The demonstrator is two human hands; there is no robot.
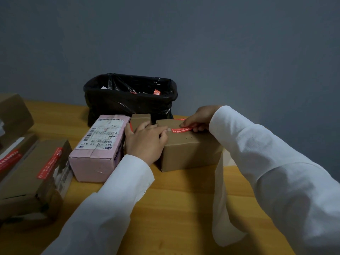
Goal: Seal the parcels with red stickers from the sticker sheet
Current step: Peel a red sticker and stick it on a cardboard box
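A brown cardboard parcel [189, 150] stands on the wooden table in the middle of the head view. A red sticker [181, 130] lies across its top. My left hand [145, 142] rests at the parcel's left edge and pinches the sticker's left end. My right hand [198, 119] holds the sticker's right end against the top. Part of another red strip [131, 127] shows behind my left hand. The sticker sheet itself cannot be made out.
A pink box [97, 150] with a shipping label sits left of the parcel. A small brown box [140, 119] stands behind. A black-lined bin [128, 100] is at the back. Brown parcels with red stickers [36, 173] are stacked at far left.
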